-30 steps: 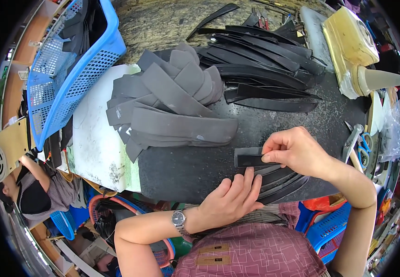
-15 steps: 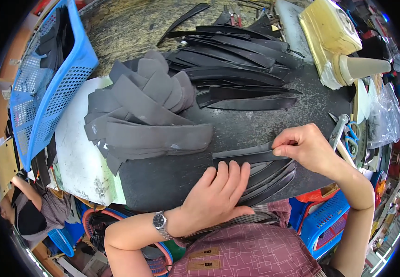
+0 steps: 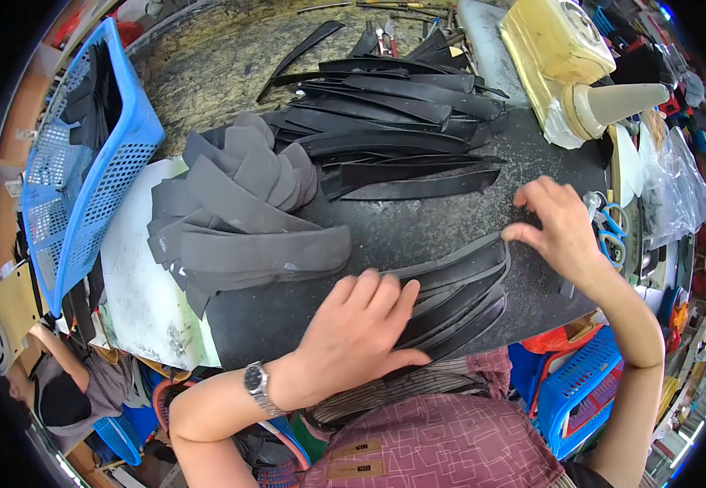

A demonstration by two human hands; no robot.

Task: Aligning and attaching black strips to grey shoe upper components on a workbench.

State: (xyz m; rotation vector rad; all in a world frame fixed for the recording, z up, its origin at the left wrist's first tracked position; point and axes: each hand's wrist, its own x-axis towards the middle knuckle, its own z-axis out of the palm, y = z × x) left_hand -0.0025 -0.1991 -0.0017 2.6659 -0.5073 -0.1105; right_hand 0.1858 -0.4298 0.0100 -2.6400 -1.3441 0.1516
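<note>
Curved black strips [image 3: 463, 297] lie fanned in a small pile at the near edge of the black work mat [image 3: 275, 325]. My left hand [image 3: 361, 325] lies over their left ends, palm down, its fingers stretched out and thumb apart. At the right ends, my right hand [image 3: 560, 228] is open, thumb and fingers spread, with nothing between them. Its thumb tip is at the tip of the top strip; I cannot tell whether they touch. Left of my hands is a heap of wide grey strips [image 3: 263, 248]. Beyond is a larger pile of narrow black strips [image 3: 397, 142].
A blue basket [image 3: 129, 134] holding dark pieces stands at the left. At the far right are a yellowish container [image 3: 560, 49] and a grey cone [image 3: 625, 106]. Blue-handled scissors [image 3: 613, 232] lie beside my right hand. Another person's arm [image 3: 60, 354] shows at lower left.
My right hand has let go of the strip's end and opened, moving slightly up and right. The top strip now lies on the pile. My left hand has shifted slightly left.
</note>
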